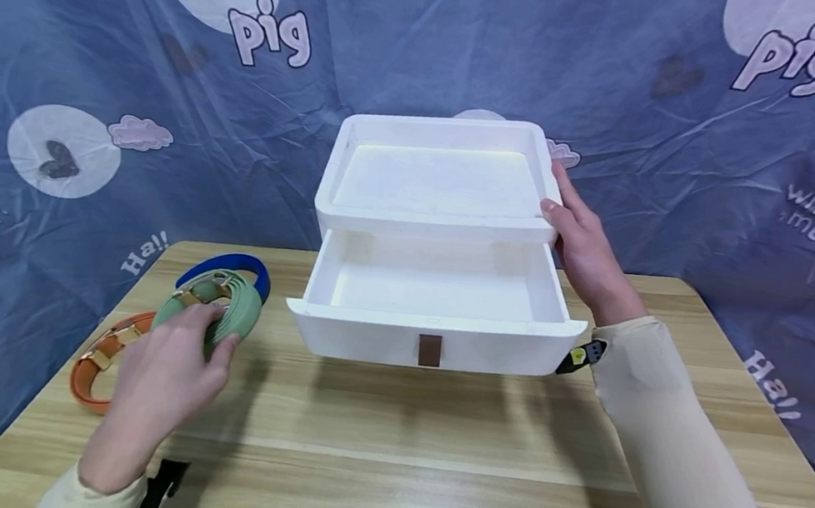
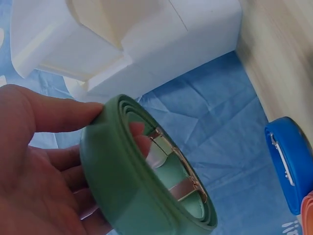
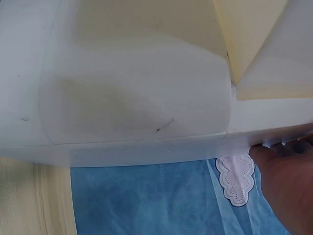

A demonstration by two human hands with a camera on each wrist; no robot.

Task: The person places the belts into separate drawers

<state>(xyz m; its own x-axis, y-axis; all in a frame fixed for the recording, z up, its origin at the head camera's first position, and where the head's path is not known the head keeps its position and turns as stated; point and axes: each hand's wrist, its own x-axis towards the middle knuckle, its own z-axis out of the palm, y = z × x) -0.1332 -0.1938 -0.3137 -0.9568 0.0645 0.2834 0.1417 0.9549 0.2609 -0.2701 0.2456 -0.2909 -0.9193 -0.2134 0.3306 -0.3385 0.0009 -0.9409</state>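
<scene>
My left hand [image 1: 172, 361] pinches a coiled green belt [image 1: 244, 311] with gold-coloured buckle parts. In the left wrist view the thumb presses the near side of the green coil [image 2: 122, 171] and a fingertip shows inside its ring. A white drawer box [image 1: 434, 222] stands at the middle back with its drawer [image 1: 361, 332] pulled out toward me and nothing inside. At the box's upper right edge, my right hand [image 1: 589, 254] grips the rim, thumb on top. Part of that hand [image 3: 288, 181] shows at the box's edge in the right wrist view.
Behind the green coil lies a rolled blue belt [image 1: 262, 271], and left of my hand a rolled orange belt [image 1: 84, 376]. All stand on a wooden table [image 1: 369, 459]. A blue printed cloth [image 1: 403, 27] hangs behind. A brown tab [image 1: 430, 350] marks the drawer front.
</scene>
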